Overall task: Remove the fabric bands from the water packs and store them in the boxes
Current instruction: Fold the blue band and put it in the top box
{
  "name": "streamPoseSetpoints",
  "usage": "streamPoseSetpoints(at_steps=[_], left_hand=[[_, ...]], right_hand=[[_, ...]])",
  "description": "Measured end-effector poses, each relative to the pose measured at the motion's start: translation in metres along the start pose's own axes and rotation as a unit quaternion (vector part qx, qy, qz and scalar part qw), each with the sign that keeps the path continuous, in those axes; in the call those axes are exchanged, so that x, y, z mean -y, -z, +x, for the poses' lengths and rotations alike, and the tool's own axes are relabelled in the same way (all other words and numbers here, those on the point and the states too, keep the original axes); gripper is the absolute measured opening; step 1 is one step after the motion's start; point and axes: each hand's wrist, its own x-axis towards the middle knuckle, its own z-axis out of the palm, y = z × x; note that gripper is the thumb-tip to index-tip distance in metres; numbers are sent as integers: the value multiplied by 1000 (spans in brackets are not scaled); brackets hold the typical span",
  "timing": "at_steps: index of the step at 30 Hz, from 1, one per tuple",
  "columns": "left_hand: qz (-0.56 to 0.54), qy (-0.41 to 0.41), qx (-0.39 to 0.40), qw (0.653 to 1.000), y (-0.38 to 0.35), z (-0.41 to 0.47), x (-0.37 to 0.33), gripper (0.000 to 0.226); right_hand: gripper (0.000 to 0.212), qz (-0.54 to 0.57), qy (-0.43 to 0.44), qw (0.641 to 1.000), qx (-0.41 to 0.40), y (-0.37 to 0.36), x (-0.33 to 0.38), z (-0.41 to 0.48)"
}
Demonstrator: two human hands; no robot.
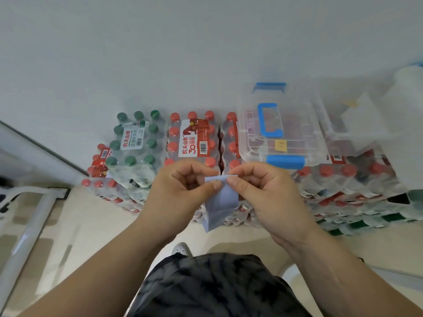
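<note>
Fabric band (220,200), pale blue, is held up in front of the body by both hands. Its top edge is pinched at the left corner between the thumb and curled fingers (212,185) of the left hand (180,191), and at the right corner in the same way by the right hand (263,193). Both sets of fingers are thus clamped on the fabric band, and the rest of it hangs freely between the wrists.

Beyond the hands, shrink-wrapped water packs are stacked on the floor (91,225) against a white wall (160,53). A green-capped water pack (135,140) is seen to the left and a red-capped water pack (192,138) just beside it in the middle, with more red-capped ones lower down and further right. A clear plastic box (281,131) with a blue handle and blue latches is set on top of the packs at the right, its lid on. Dark patterned shorts (212,284) and a white shoe (182,249) are seen below the arms.
</note>
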Motion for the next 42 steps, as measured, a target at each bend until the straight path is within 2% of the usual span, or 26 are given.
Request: streamPoseSetpoints(at_steps=[7, 16, 19, 24, 27, 33, 39, 42], left_hand=[[-15, 21, -13, 1000, -6, -9, -1, 16], [-24, -3, -16, 1000, -18, -7, -1, 28], [-36, -4, 1, 999, -18, -9, 1, 26], [-99, 20, -9, 995, -24, -14, -2, 10], [-70, 27, -13, 997, -26, -13, 1, 12], [-50, 29, -3, 998, -25, -9, -1, 20], [-19, 23, 16, 999, -27, -9, 0, 22], [-26, 34, 20, 999, -28, -9, -1, 27]], right_hand=[[14, -44, 14, 999, -2, 2, -3, -5], [23, -29, 47, 998, -1, 13, -3, -9], [22, -28, 52, 998, 0, 14, -1, -9], [22, -56, 70, 996, 12, 18, -3, -10], [26, -55, 74, 996, 18, 20, -6, -12], [20, -33, 72, 997, 18, 23, -10, -13], [5, -23, 54, 998, 14, 25, -10, -14], [13, -23, 34, 999, 15, 27, -13, -15]])
